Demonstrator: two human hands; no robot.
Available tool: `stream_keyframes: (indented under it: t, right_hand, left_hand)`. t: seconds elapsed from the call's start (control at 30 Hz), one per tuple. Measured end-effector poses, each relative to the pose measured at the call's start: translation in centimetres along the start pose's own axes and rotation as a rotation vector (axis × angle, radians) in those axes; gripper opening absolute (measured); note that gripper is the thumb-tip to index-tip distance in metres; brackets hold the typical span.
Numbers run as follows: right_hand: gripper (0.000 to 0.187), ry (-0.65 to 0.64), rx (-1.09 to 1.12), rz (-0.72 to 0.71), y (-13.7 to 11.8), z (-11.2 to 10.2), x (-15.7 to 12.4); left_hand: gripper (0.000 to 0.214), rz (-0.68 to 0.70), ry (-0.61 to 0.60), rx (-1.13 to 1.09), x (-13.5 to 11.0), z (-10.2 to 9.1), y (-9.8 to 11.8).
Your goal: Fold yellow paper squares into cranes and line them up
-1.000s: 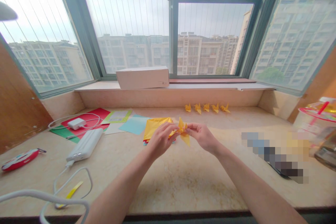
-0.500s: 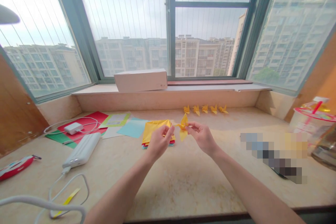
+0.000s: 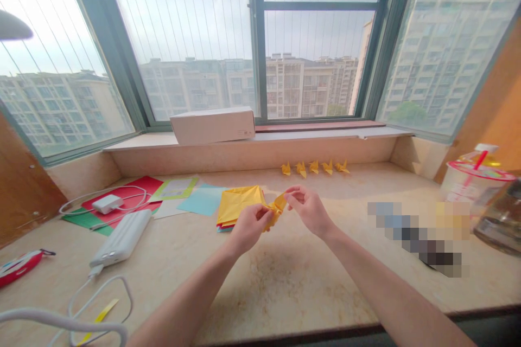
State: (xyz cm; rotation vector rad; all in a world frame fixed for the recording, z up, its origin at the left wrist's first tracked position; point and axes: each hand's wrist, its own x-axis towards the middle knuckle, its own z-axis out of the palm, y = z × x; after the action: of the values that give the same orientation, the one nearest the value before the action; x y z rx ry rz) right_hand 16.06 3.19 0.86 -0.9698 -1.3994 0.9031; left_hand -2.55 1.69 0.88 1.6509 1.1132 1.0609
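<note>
Between my hands is a yellow origami crane (image 3: 278, 205), held above the counter. My left hand (image 3: 253, 226) pinches its lower left part, and the fingers cover some of it. At its upper right, my right hand (image 3: 309, 209) has thumb and forefinger closed on the tip of a wing. Just behind my left hand lies a pile of folded paper (image 3: 240, 199), yellow on top with red and blue edges below. Several finished yellow paper cranes (image 3: 313, 167) stand in a row toward the back of the counter.
Red, green and light blue paper sheets (image 3: 203, 198) lie at the left, near a white power bank (image 3: 120, 238) with cables. A white box (image 3: 212, 126) rests on the window ledge. At the right are a cup with a red straw (image 3: 468, 184) and a blurred-out object (image 3: 419, 238).
The crane has turned and tilted between my hands. My left hand has shifted from its left tip onto its body, and my right hand from the body to a wing tip.
</note>
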Motion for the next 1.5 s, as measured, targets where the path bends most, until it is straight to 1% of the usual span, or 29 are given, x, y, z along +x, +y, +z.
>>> stream_keyframes:
  t: [0.1,0.17,0.3,0.4,0.6,0.73,0.83,0.97,1.1,1.17,1.3,1.4,1.5]
  right_hand:
    - [0.036,0.018,0.041,0.033,0.6,-0.4,0.5]
    - [0.041,0.034,0.078,0.065,0.7,-0.7,0.8]
    - [0.050,0.075,0.197,0.181,0.8,-1.4,1.2]
    - [0.052,0.085,0.274,0.270,0.9,-1.7,1.3]
    - [0.046,0.062,0.337,0.343,1.1,-2.0,1.3]
    - [0.040,0.056,0.380,0.381,1.3,-2.1,1.5]
    - [0.038,0.061,0.395,0.393,1.5,-2.1,1.6]
    - [0.035,0.046,0.420,0.405,1.6,-2.0,1.6]
    - [0.035,0.028,0.439,0.406,1.4,-1.9,1.5]
    - [0.035,0.024,0.441,0.405,1.4,-1.9,1.4]
    - [0.035,0.022,0.436,0.408,1.4,-1.7,1.4]
    - [0.036,0.026,0.429,0.407,1.5,-1.7,1.5]
    - [0.036,0.037,0.428,0.400,1.5,-1.9,1.6]
  left_hand:
    - [0.029,-0.078,-0.122,-0.102,-0.3,0.2,0.2]
    - [0.030,-0.124,-0.187,-0.186,-0.5,0.2,0.5]
    - [0.027,-0.155,-0.185,-0.222,-0.7,0.1,0.9]
    - [0.026,-0.173,-0.188,-0.224,-0.6,0.0,0.8]
    - [0.027,-0.217,-0.180,-0.193,-0.6,-0.1,0.6]
    - [0.028,-0.241,-0.174,-0.250,-0.7,0.0,0.7]
    - [0.030,-0.233,-0.173,-0.297,-0.8,0.1,1.0]
    - [0.032,-0.178,-0.196,-0.343,-0.9,0.2,1.3]
    - [0.031,-0.183,-0.289,-0.325,-1.0,0.2,1.2]
    - [0.030,-0.160,-0.317,-0.315,-1.0,0.2,1.1]
    - [0.029,-0.085,-0.302,-0.331,-0.8,0.3,1.0]
    - [0.029,-0.086,-0.310,-0.304,-0.8,0.3,1.1]
    - [0.031,-0.089,-0.286,-0.231,-0.9,0.4,1.1]
